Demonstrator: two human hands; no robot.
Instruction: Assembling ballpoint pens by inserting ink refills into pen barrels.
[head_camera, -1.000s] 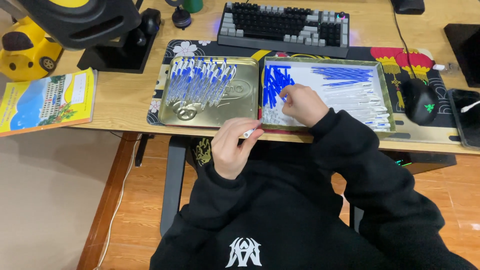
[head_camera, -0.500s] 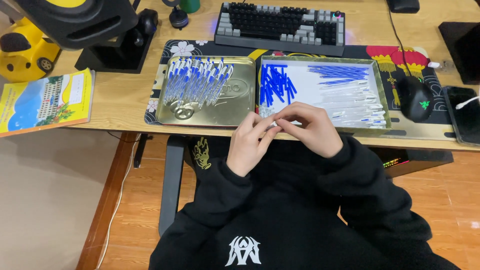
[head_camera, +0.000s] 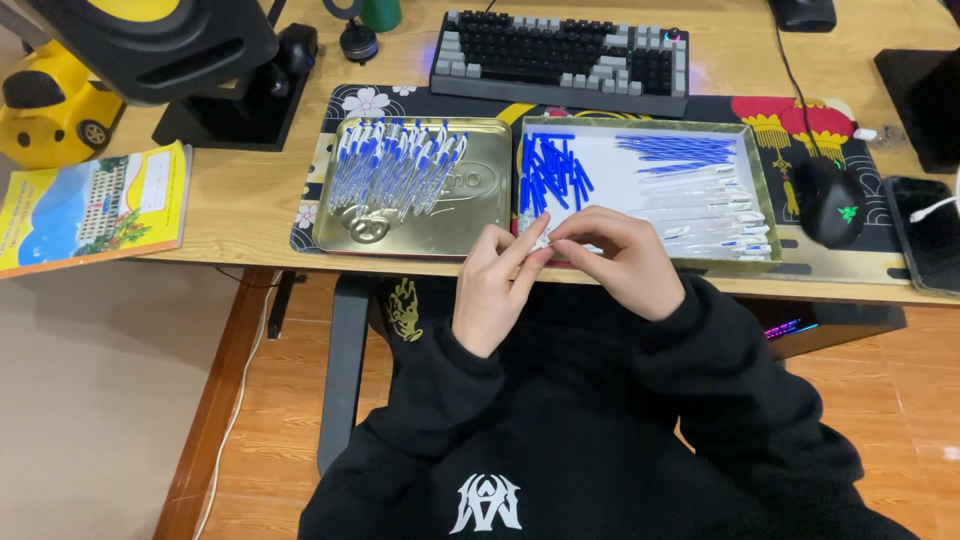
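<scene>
Between both hands (head_camera: 560, 265): seemingly a pen (head_camera: 541, 241).

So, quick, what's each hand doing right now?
Left hand: fingers closed on a small white pen part.
Right hand: fingertips pinching the same part.

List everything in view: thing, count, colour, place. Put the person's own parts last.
gold tin tray: one, gold, desk centre-left, holds assembled pens
assembled pens: many, white and blue, piled in the gold tin tray
parts tray: one, green-rimmed, right of the gold tin tray
pen caps: many, blue, left part of the parts tray
refills: several, blue, top right of the parts tray
pen barrels: several, white, right part of the parts tray
keyboard: one, black and grey, behind the trays
mouse: one, black, right of the parts tray
booklet: one, yellow, desk's left edge
pen part: one, white, pinched between both hands
left hand: front desk edge
right hand: beside it
</scene>
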